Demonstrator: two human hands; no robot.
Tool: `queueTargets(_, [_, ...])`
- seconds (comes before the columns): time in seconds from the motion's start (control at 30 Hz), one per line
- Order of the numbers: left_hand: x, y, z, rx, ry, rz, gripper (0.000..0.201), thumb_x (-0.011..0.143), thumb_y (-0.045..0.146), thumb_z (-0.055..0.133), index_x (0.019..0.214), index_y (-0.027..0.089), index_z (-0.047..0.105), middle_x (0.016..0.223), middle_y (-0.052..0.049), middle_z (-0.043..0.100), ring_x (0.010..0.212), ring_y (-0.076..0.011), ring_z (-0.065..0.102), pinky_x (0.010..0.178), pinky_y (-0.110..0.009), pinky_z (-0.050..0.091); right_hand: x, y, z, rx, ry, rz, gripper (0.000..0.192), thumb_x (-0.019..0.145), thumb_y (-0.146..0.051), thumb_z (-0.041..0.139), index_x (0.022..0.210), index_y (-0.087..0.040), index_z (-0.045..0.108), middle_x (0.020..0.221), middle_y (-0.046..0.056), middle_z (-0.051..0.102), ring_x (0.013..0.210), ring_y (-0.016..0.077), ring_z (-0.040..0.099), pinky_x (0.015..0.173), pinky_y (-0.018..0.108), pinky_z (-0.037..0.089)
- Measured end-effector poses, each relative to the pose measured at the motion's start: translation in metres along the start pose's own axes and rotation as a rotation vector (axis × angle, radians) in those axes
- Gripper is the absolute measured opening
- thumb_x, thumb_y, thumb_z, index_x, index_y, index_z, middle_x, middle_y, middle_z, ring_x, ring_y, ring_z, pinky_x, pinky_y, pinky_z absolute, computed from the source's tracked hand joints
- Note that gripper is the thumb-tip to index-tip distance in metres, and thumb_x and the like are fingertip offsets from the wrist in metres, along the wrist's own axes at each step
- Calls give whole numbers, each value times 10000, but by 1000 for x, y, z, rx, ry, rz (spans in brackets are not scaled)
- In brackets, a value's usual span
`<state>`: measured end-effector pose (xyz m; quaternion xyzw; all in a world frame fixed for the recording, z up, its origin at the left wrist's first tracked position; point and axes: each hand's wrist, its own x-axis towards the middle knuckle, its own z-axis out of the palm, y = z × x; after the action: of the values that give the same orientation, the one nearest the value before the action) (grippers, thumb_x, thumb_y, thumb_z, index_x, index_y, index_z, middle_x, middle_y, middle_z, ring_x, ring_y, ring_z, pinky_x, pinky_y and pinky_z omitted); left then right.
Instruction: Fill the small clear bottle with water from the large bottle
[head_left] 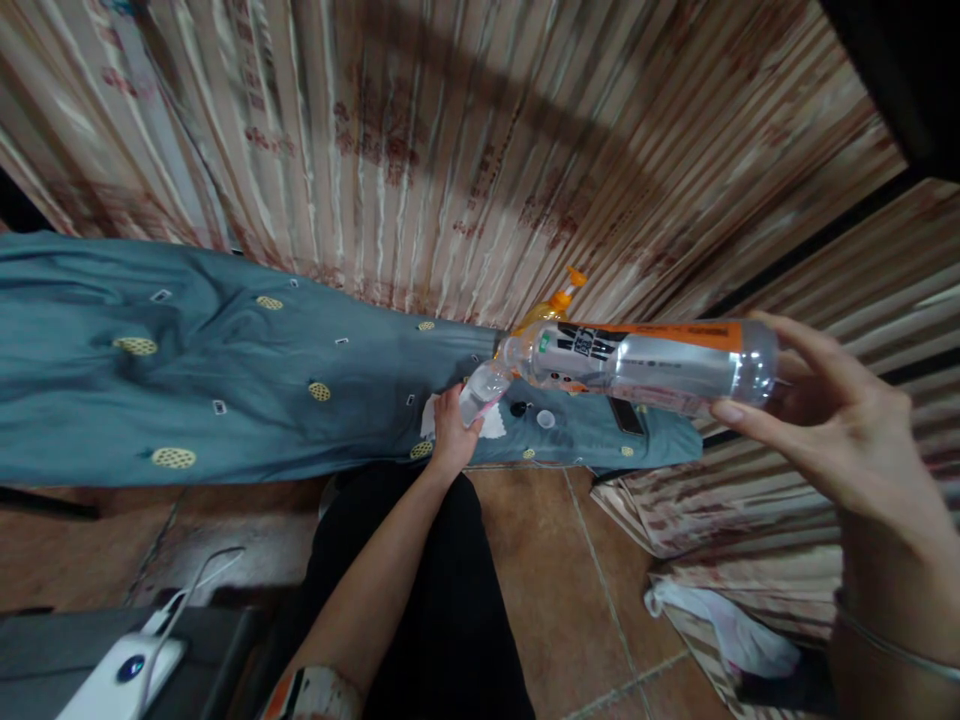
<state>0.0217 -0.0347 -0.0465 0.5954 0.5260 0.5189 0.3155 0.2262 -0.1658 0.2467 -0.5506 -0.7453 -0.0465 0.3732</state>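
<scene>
The nearest risk, as a judgement, is a spill. The right hand [832,430] holds a clear plastic bottle with an orange and grey label [637,365] on its side by its base alone, fingers half curled, with only the tips and thumb pinching the far end. So light a pinch could let the bottle twist or slip, and it would drop onto the brown tiled floor [555,580].

Further out, the bottle's open neck points at a small clear plastic cup [484,392], which the left hand [450,435] grips, closed around its lower part, above the edge of the blue-grey patterned cloth [225,370]. The mouth and the cup's rim sit very close; whether they touch cannot be told. A slight misalignment would likely wet the cloth.

Beyond, an orange-capped yellow bottle [551,305] stands against the striped beige curtain [450,150].
</scene>
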Motion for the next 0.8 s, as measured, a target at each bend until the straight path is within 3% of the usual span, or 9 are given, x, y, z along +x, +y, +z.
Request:
queueTargets(0.47, [0, 1, 0, 37, -8, -20, 632, 657, 49, 739, 1240, 178, 532, 1241, -125, 622, 1214, -325, 569, 1061, -484, 449, 2, -2, -1, 181, -36, 105, 744, 613, -226, 908, 1265, -483, 662, 1084, -71, 769, 886, 126, 741, 721, 179, 614])
queueTargets(0.8, [1, -3, 1, 49, 7, 8, 621, 662, 61, 732, 1234, 193, 532, 1225, -118, 633, 1195, -335, 578, 1045, -505, 453, 2, 1, -2, 203, -64, 126, 819, 591, -247, 938, 1327, -436, 632, 1124, -34, 757, 925, 135, 721, 746, 187, 600])
